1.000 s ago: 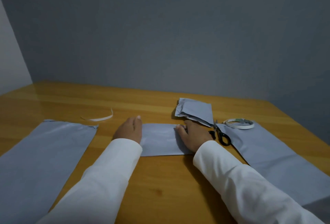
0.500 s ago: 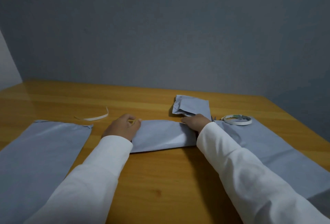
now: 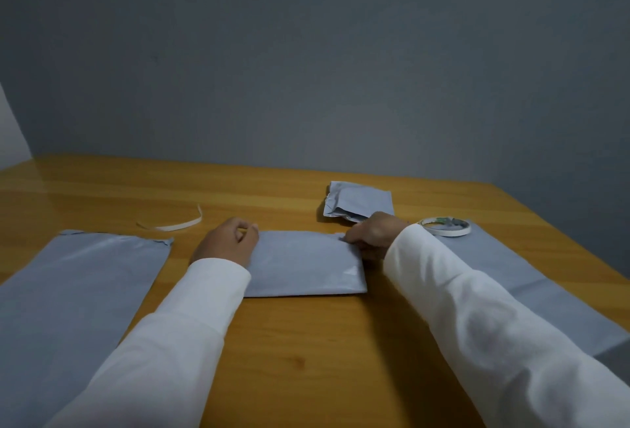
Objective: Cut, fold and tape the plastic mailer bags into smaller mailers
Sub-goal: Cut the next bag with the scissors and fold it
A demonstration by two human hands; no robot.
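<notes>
A folded mailer (image 3: 303,264) is pinched at its far corners by the left hand (image 3: 225,243) and right hand (image 3: 373,235). A tape roll (image 3: 445,226) is seen near the surface's (image 3: 306,359) right edge.

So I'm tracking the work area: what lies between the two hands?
In the head view, the folded grey mailer spans the stretch between the left hand and the right hand; each hand is at one of its ends.

grey folded mailer (image 3: 303,262) flat mid-table, large grey mailer bags (image 3: 78,284) either side
</notes>
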